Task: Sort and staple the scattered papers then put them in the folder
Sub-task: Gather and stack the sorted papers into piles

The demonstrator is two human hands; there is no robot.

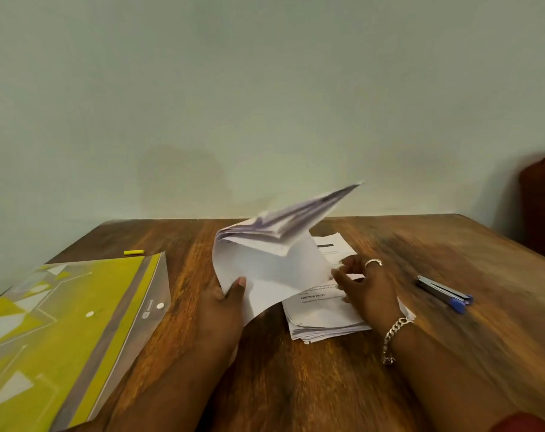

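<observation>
Your left hand [224,302] pinches lifted sheaf [265,263], freeing view beneath; right hand [363,285], fingers curled, pins pile [324,316]. Stapler [445,293] waits at 3 o'clock, folder [62,322] at 9.

Looks like a home or small-office desk corner, can't narrow it further. Evidence: wooden tabletop [296,385] with strong grain and rounded far corners, pushed against a plain pale green wall [265,88]. Desk-work items on it: yellow plastic folder [62,322] with snap buttons at left, stack of printed papers [324,319] in the middle, blue stapler [445,294] at right, small yellow marker-like stick [133,252] near the far left edge. Dark reddish-brown furniture [542,207] at the right frame edge, too cropped to identify. No machines or shop fittings.
</observation>
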